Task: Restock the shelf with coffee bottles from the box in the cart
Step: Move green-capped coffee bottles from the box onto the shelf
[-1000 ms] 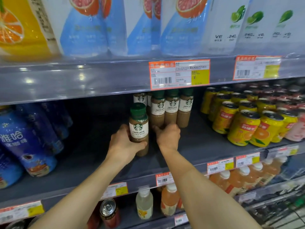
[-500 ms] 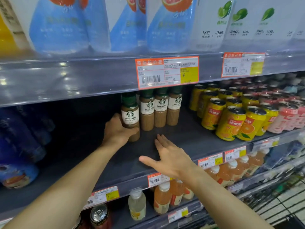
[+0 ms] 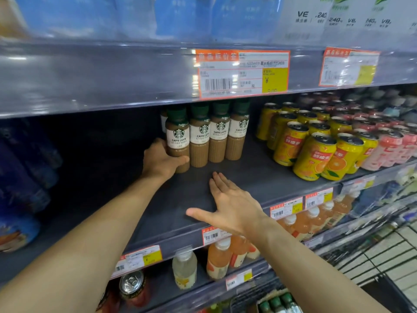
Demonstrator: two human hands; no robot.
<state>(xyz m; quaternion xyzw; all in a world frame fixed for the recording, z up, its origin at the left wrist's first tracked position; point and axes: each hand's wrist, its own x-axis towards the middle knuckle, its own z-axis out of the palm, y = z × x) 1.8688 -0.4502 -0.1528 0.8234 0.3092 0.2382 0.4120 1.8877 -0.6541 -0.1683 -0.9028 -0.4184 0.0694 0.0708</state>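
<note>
Left hand [image 3: 163,160] wrapped round coffee bottle [image 3: 177,137] low on its smooth, likely heavy, slippery body; grip beneath label; right hand [image 3: 232,205] flat, empty, nearer

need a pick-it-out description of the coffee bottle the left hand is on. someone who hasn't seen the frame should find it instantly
Find the dark middle shelf, under the big orange-bordered price tag, left of the yellow orange-drink cans. A row of green-capped Caffe Latte bottles stands there. The one you want is the leftmost bottle, standing slightly forward of the others, and the only one gripped low down by the left hand.
</note>
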